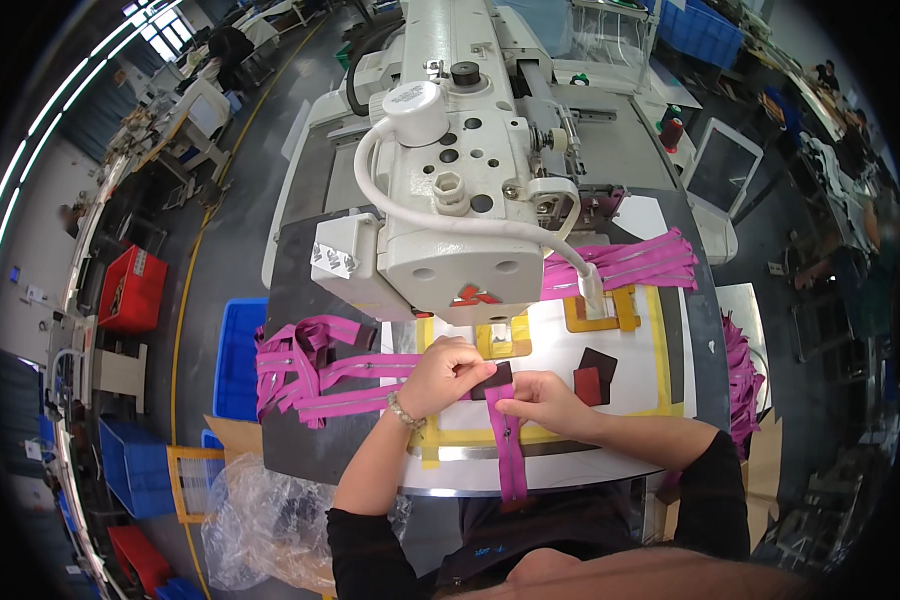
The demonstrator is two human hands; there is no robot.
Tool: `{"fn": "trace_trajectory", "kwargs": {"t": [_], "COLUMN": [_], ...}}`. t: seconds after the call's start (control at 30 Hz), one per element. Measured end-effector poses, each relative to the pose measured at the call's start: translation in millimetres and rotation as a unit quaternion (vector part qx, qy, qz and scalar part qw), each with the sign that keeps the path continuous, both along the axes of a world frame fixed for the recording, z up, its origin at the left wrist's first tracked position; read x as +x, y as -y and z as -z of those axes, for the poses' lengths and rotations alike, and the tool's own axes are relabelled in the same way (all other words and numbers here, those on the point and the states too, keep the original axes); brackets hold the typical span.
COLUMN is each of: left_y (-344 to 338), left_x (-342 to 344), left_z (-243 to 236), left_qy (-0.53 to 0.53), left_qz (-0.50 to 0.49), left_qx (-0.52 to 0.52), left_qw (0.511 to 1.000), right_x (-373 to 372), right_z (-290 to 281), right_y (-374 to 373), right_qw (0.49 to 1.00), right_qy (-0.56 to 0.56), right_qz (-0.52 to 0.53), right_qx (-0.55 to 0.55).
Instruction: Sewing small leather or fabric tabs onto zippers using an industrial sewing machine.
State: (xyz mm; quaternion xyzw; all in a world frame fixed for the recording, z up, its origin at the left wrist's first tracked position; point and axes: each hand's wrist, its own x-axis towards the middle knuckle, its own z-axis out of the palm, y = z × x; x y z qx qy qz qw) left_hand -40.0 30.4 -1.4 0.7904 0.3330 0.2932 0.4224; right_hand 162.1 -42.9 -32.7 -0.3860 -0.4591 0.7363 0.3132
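Observation:
Below the head of a white sewing machine [450, 268], my left hand [450, 375] pinches a small dark patch [494, 374]. My right hand [530, 400] grips the upper end of a pink zipper strip [511, 455] just under that patch; the strip hangs down over the table's front edge. A yellow-taped frame piece [503, 338] lies behind my hands. More pink zippers [315, 365] are spread on the left, and a bundle [620, 260] lies at the back right. Loose dark patches [595, 358] and a red one [587, 386] rest right of my hands.
Blue bins [130, 465] [240, 360], a red bin [133, 288] and crumpled plastic film [255, 520] are to the left. Pink zippers [742, 380] hang at the right side, near a tablet-like screen [720, 165]. Other people [225, 45] are in the background.

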Motion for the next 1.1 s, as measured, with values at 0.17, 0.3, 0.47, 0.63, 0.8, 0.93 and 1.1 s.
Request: {"fn": "trace_trajectory", "kwargs": {"t": [0.17, 0.3, 0.47, 0.63, 0.8, 0.93, 1.1], "left_y": [-4, -2, 0, 8, 11, 10, 10], "left_x": [-7, -8, 3, 8, 13, 13, 11], "left_z": [-4, -4, 0, -6, -4, -4, -5], "left_qy": [-0.067, -0.066, -0.052, -0.068, -0.080, -0.083, -0.076], "left_qz": [0.022, 0.001, -0.063, -0.076, -0.031, -0.031, -0.044], "left_qx": [0.049, 0.107, 0.128, 0.250, 0.284, 0.292, 0.301], "left_qw": [0.996, 0.992, 0.988, 0.963, 0.955, 0.952, 0.950], "right_x": [-8, -6, 48, 95, 98, 94, 92], "right_z": [-18, -40, -59, -76, -71, -61, -56], "right_y": [13, 24, -2, -11, -8, -3, -2], "right_qw": [0.996, 0.994, 0.947, 0.792, 0.770, 0.739, 0.765], "right_qy": [-0.071, -0.065, 0.206, 0.443, 0.512, 0.511, 0.475], "right_qz": [0.046, 0.082, -0.026, -0.021, -0.065, -0.103, -0.133], "right_qx": [-0.023, -0.015, 0.246, 0.419, 0.376, 0.428, 0.414]}}
